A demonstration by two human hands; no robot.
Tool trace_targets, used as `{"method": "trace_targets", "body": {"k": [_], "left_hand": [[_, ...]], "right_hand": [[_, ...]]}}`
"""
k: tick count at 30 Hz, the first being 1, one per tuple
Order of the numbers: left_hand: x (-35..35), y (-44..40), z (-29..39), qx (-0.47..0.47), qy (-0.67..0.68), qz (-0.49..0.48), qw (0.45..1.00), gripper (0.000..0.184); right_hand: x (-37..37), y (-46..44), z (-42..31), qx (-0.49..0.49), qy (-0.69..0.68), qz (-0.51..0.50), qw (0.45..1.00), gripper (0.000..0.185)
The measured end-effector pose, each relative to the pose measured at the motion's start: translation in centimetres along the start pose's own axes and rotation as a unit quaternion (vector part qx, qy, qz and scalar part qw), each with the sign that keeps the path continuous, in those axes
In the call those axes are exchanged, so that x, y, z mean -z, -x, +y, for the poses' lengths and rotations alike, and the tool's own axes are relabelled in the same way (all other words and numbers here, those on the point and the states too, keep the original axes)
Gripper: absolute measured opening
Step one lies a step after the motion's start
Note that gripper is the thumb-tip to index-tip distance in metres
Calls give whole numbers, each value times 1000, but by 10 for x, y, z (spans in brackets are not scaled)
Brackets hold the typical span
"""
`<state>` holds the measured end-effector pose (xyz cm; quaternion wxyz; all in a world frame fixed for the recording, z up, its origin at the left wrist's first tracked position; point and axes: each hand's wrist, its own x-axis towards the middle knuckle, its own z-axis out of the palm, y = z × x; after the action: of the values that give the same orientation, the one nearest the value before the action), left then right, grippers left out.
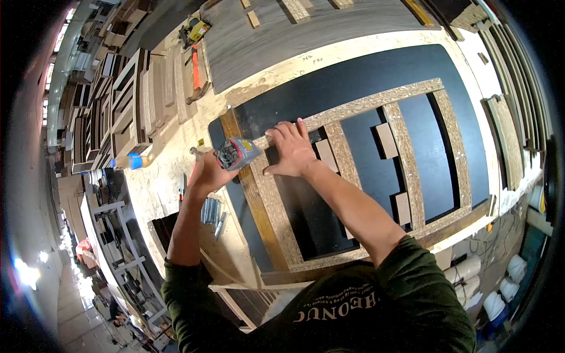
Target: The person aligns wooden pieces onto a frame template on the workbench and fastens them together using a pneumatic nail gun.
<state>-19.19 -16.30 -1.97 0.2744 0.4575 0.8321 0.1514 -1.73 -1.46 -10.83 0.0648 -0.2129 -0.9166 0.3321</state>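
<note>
Fingers of your left hand are curled round the tool — at a corner of the frame. Your right hand — fingers spread — rests on that frame, atop the black panel.

I had open room over the black panel beyond the right hand's fingers; the power tool blocked their left, a slat and block their right.
</note>
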Motion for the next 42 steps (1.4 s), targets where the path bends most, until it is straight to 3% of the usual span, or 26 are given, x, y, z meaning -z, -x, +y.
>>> {"method": "trace_targets", "body": {"k": [2, 5, 8, 10, 12, 14, 15, 17, 18, 20, 21, 24, 29, 31, 38, 40, 42], "left_hand": [[3, 3, 7, -16, 13, 6, 1000, 34], [13, 4, 21, -156, -62, -27, 985, 43], [19, 9, 44, 8, 68, -43, 997, 46], [23, 5, 61, -11, 60, -25, 998, 42], [29, 5, 83, -18, 56, -4, 998, 38], [32, -1, 111, 92, 89, -52, 990, 50], [27, -7, 116, 91, 88, -51, 991, 50], [18, -22, 126, -3, 151, -59, 987, 50], [14, -29, 136, -5, 147, -62, 987, 50], [8, -42, 157, 80, 77, -85, 990, 33], [0, -47, 159, -17, 71, -59, 996, 28], [-5, -63, 169, 16, 9, -128, 992, 26], [-16, -75, 173, 30, 8, -135, 990, 26], [-20, -80, 166, 24, 0, -149, 989, 43], [-31, -83, 161, 8, -43, -154, 987, 41], [-33, -81, 159, -22, -26, -123, 992, 29], [-31, -80, 162, -5, -27, -134, 991, 29]], "right_hand": [[-1, 0, -2, -4, 6, -5, 1000, 100], [4, 1, -3, -4, 14, -18, 1000, 102], [11, 4, -2, 17, 0, -32, 999, 104], [31, 13, 7, 14, -15, 1, 1000, 95], [64, 28, 35, 5, 44, 119, 992, 82], [96, 42, 73, -30, 68, 121, 990, 74], [98, 47, 94, -33, 63, 122, 990, 73], [96, 55, 126, -16, 43, 131, 990, 70], [100, 57, 125, -19, 41, 134, 990, 70], [105, 59, 121, -20, 30, 107, 994, 69], [104, 59, 120, -21, 32, 117, 992, 67], [105, 59, 117, -27, 45, 120, 991, 65], [109, 58, 116, -33, 60, 109, 992, 67], [107, 58, 118, -31, 65, 113, 991, 68], [104, 57, 119, -25, 72, 130, 989, 66], [104, 57, 118, -24, 71, 134, 988, 66], [105, 57, 118, -25, 74, 141, 987, 65]]}}
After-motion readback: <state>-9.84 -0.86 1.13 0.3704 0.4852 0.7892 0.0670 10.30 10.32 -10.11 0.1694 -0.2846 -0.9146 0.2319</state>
